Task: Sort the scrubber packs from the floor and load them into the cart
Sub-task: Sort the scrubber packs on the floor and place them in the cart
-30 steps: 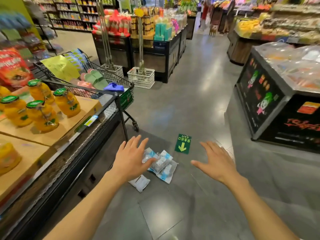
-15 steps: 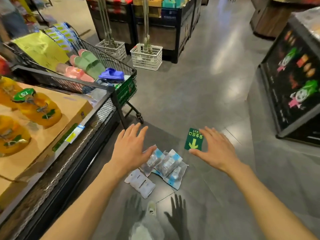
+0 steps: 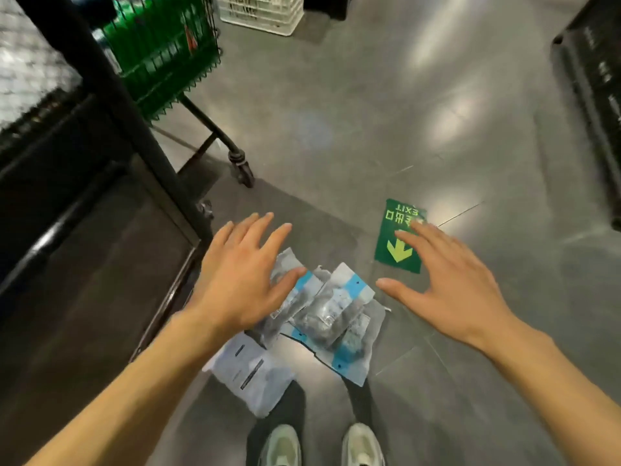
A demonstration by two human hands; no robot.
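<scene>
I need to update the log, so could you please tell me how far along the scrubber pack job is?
Nothing looks loaded yet: the scrubber packs lie in a heap on the floor. In hand: nothing, though the left hand and right hand spread open over the heap, gripping no pack. Left: picking up and sorting every pack, then loading the cart, whose inside is out of view.

Glossy grey floor [image 3: 386, 105], green exit sticker [image 3: 400, 240]

Four packs [image 3: 331, 311] lie heaped on the floor, though overlap makes the count uncertain. One cart [image 3: 161, 48], one crate [image 3: 260, 11], one exit sign [image 3: 400, 237]. Two hands, two shoes.
</scene>
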